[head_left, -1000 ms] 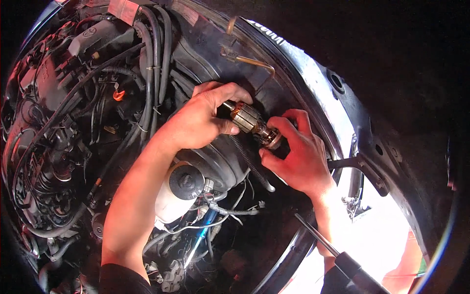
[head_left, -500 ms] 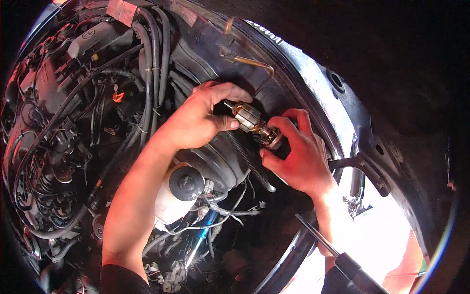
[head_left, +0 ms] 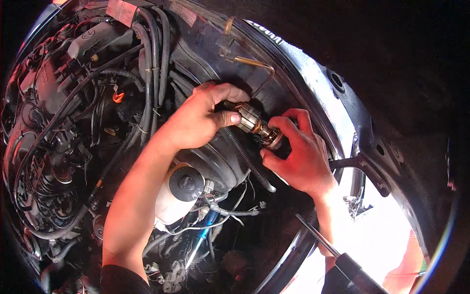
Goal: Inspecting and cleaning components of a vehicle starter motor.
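Observation:
Both of my hands hold a motor armature (head_left: 248, 117) above the right side of an open car engine bay. It has a ridged steel core, copper windings and a narrower commutator end, and it slants down to the right. My left hand (head_left: 208, 115) grips the core end, thumb on the near side and fingers on the far side. My right hand (head_left: 301, 149) pinches the lower right end between thumb and fingers, which partly cover that end. Under the armature hangs a ribbed black conduit (head_left: 248, 164) with a pale tip.
A white fluid reservoir (head_left: 171, 208) with a black cap (head_left: 186, 184) sits beneath my left forearm. Left lies the engine (head_left: 100, 41) with hoses and an orange-handled dipstick (head_left: 117, 97). A strut (head_left: 347, 267) crosses near my right forearm. A blue rod (head_left: 208, 225) lies among wires.
The armature has turned slightly about its length, and my left thumb has shifted a little on its core. My right hand has hardly moved.

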Demonstrator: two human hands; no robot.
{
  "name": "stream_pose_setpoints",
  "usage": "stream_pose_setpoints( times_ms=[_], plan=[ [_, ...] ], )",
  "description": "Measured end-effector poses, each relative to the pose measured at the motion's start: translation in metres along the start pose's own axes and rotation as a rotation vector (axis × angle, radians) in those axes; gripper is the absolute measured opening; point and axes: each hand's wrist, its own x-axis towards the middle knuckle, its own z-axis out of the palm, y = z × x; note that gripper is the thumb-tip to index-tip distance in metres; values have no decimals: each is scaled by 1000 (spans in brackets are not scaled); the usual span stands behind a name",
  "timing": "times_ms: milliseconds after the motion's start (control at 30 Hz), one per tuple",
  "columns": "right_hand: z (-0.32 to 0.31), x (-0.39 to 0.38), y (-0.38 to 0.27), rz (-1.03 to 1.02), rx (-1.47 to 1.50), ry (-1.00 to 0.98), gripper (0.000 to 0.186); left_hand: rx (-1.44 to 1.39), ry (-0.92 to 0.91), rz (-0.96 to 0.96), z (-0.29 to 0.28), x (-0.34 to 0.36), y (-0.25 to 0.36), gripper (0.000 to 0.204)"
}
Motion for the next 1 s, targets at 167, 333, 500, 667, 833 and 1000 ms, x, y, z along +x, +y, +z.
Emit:
stream_pose_setpoints(
  times_ms=[167,333,500,667,833,1000],
  plan=[
    [-2,-1,0,-7,-16,2,55,-28,-8,58,-1,1,-1,39],
    [0,0,0,-5,-14,8,55,-89,-27,97,-4,0,-8,50],
    [-3,-1,1,4,-18,8,55,340,72,178,5,-4,-7,59],
    [0,0,-1,-10,-15,7,55,313,30,66,3,-4,-9,61],
    [0,-1,1,-8,-21,18,54,211,36,102,3,-1,-5,58],
    [-1,0,0,8,-6,-1,54,171,12,96,0,-1,-6,59]
  ],
)
